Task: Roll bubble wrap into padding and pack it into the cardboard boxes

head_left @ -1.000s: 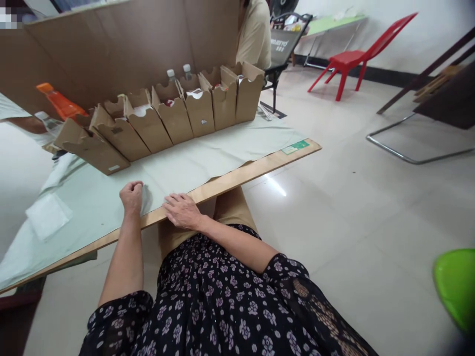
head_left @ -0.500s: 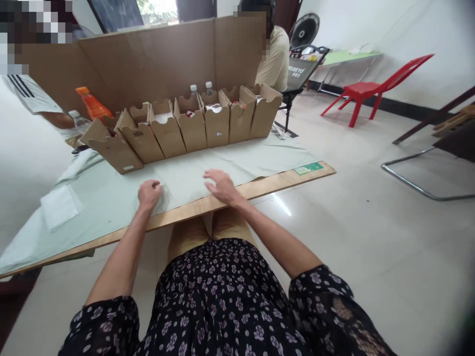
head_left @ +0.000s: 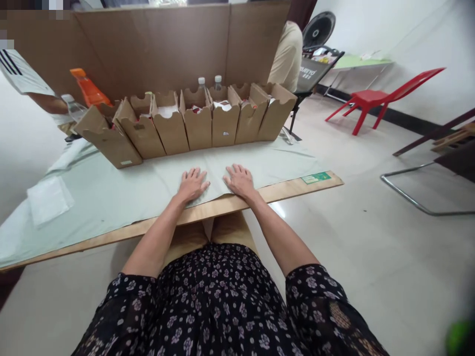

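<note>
My left hand (head_left: 192,185) lies palm down on the pale green cloth (head_left: 111,198), fingers spread and holding nothing. To its right, my right hand (head_left: 239,180) rests the same way, close to the wooden front edge (head_left: 208,210) of the table. Beyond both hands stands a row of several brown cardboard boxes (head_left: 200,130) with scalloped tops. Some red and white contents show inside them, too little to name. Off to the left on the cloth is a flat white plastic packet (head_left: 51,200).
A tall cardboard panel (head_left: 156,49) rises behind the boxes. An orange bottle (head_left: 90,89) and a clear bottle (head_left: 73,106) stand at the left end. Two people are partly visible beyond the panel. A red chair (head_left: 378,96) and a fan (head_left: 319,29) are at the right.
My left hand has moved right and gone from curled to spread flat. My right hand has shifted slightly right and settled flat on the cloth. The view has tilted down a little.
</note>
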Motion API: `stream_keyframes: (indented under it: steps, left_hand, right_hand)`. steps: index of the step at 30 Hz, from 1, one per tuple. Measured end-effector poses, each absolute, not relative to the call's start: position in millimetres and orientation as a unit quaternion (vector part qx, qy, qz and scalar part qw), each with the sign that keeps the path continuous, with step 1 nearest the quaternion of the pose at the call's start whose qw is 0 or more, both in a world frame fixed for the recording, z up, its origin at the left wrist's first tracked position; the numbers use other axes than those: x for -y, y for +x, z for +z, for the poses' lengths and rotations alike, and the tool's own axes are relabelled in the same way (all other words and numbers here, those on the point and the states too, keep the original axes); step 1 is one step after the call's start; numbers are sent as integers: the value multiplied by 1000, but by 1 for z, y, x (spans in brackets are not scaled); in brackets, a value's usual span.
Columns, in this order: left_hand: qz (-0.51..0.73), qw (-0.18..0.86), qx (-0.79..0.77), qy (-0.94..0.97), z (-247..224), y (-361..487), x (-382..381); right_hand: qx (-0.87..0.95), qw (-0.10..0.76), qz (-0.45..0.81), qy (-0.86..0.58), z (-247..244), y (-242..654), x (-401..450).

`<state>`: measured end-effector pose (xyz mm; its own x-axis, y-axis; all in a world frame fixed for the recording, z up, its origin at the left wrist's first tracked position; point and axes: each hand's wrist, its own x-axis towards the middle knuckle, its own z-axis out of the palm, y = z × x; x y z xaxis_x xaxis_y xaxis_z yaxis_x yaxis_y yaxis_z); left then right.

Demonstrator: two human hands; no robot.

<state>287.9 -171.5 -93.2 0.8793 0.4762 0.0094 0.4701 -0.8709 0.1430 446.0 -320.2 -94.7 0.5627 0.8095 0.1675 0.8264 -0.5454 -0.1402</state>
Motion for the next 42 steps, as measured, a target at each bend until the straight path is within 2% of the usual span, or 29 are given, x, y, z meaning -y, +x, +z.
stream_keyframes:
  steps: [9,21,32,38,42]
  left_hand:
    - [21,79,-262,962,-88,251,189]
    - [55,90,-279,954,-85,244,196]
    - [76,117,-259,956,-58,313,180]
    - [98,133,-184,969,-73,359,161]
    - [66,127,-143,979,-92,365,170]
  right_hand:
    - [455,87,-51,-885,-92,427,328]
    - [463,87,-65,-880,-92,416,342]
    - [490,93,-44,-866,-96,412,358]
    - [489,150,-10,-859,-99,413,363]
    - [513,257,57,-817,-98,425,379]
